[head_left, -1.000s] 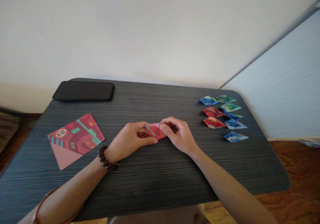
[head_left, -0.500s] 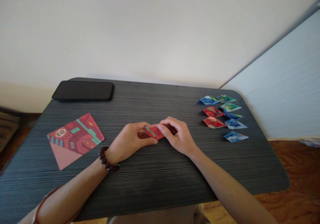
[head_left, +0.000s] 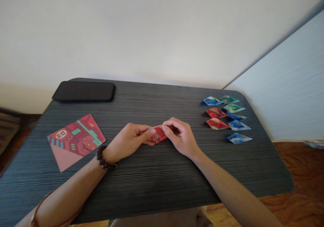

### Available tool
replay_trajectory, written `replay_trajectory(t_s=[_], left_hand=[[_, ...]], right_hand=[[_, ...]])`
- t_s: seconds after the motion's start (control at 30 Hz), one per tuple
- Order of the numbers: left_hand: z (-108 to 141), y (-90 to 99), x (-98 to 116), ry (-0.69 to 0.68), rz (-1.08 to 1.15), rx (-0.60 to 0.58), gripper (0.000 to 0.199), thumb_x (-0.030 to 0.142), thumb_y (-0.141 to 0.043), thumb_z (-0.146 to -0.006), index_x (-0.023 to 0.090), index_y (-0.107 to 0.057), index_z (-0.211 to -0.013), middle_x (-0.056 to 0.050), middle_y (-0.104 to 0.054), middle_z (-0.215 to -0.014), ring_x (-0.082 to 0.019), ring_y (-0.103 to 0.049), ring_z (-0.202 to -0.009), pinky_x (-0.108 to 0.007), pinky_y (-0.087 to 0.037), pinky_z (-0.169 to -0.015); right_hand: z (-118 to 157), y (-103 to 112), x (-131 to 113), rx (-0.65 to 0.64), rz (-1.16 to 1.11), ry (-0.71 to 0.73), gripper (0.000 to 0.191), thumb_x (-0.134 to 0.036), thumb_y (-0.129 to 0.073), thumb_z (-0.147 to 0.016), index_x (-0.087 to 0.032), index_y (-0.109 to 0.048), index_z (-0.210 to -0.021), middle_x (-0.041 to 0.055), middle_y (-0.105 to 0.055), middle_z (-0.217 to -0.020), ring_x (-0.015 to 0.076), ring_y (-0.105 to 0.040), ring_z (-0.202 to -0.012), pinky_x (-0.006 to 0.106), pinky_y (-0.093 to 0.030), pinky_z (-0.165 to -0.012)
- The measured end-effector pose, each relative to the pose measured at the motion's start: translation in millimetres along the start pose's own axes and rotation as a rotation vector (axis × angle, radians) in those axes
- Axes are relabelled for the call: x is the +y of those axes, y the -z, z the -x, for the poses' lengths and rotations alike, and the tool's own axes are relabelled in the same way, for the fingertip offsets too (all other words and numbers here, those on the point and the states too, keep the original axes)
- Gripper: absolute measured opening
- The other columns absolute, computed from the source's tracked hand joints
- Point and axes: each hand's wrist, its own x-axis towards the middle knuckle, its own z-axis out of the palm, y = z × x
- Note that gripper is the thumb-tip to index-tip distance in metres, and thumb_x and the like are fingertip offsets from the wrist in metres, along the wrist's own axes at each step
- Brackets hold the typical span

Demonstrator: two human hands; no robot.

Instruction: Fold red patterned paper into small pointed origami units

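1. Pinching a folded red paper [head_left: 160, 135] btwn L hand [head_left: 128, 139] & R hand [head_left: 182, 138]; both hands closed on it.
2. L hand: thumb pressed on top of paper's L part, fingers curled beneath/behind. Hides that end.
3. R hand: thumb + index gripping far R corner, other fingers curled in.
4. Paper sits approx mid-counter, R of L hand, L of R hand. Can't tell if it touches the counter [head_left: 162, 179] below.
5. Near edge: wide strip of counter btwn hands & person, room to pull back btwn forearms.
6. Far edge: room fwd of hands too, up to the wall [head_left: 157, 34].
7. L side: patterned red sheet [head_left: 77, 137] lies flat, beside L wrist w/ dark beaded bracelet [head_left: 102, 161]. Black slab [head_left: 84, 91] at far L corner, L end right at edge.
8. R side: 8 folded pieces [head_left: 217, 123] (2 red, 2 green, 4 blue) bunched nr R edge, well apart from R hand; nearest blue one sits separate.
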Motion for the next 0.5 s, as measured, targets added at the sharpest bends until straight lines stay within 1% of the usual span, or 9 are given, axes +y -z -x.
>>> replay_trajectory(t_s=[0.13,0.27,0.5], left_hand=[[0.2,-0.7,0.4,0.017,0.018,0.028,0.031,0.038,-0.057,-0.082,0.012,-0.069,-0.096,-0.005,-0.072,-0.088,-0.016,-0.067,-0.081,-0.029,-0.055,-0.078],[1.2,-2.4,2.7,-0.002,0.015,0.046,0.03,0.037,-0.057,-0.082,0.013,-0.07,-0.093,-0.004,-0.072,-0.086,-0.016,-0.066,-0.079,-0.029,-0.056,-0.077],[1.3,-3.1,1.3,-0.011,-0.01,0.051,0.034,0.04,-0.054,-0.084,0.012,-0.07,-0.093,-0.005,-0.072,-0.083,-0.016,-0.067,-0.076,-0.029,-0.056,-0.075]], right_hand=[[-0.2,0.2,-0.1,-0.003,-0.001,0.004,0.016,-0.029,-0.05,-0.087,-0.019,-0.06,-0.079,0.0001,-0.058,-0.07,0.0115,-0.052,-0.062,0.024,-0.041,-0.059],[0.0,0.0,0.4,-0.009,-0.004,0.009,0.016,-0.029,-0.05,-0.087,-0.019,-0.06,-0.079,0.0004,-0.059,-0.071,0.012,-0.053,-0.064,0.025,-0.042,-0.061],[-0.2,1.4,-0.4,-0.013,-0.021,0.002,0.017,-0.029,-0.05,-0.087,-0.019,-0.061,-0.08,0.0003,-0.059,-0.071,0.0116,-0.053,-0.064,0.024,-0.042,-0.061]])
